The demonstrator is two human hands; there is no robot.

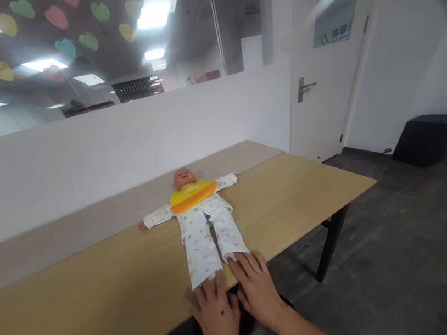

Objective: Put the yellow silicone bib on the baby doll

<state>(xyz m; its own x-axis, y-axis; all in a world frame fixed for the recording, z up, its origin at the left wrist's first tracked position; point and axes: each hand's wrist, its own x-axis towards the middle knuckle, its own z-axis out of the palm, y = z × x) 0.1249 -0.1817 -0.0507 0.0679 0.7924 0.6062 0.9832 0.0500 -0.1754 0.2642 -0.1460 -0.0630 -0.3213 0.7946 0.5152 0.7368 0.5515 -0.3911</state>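
Note:
A baby doll (199, 215) lies face up on the wooden table (100, 295), arms spread, head toward the wall. It wears a white printed sleepsuit and a yellow bib with an orange rim (192, 195). My left hand (215, 310) rests flat at the table's front edge, fingers stretched out onto the end of the doll's left-side trouser leg. My right hand (256, 285) lies flat beside it, fingertips touching the end of the other leg. Neither hand holds anything.
A low white partition wall (100, 151) with glass above runs behind the table. A white door (319, 76) with a lever handle stands at the right. A dark bin (427, 139) sits on the grey floor by the far wall. Black table leg (329, 241) at right.

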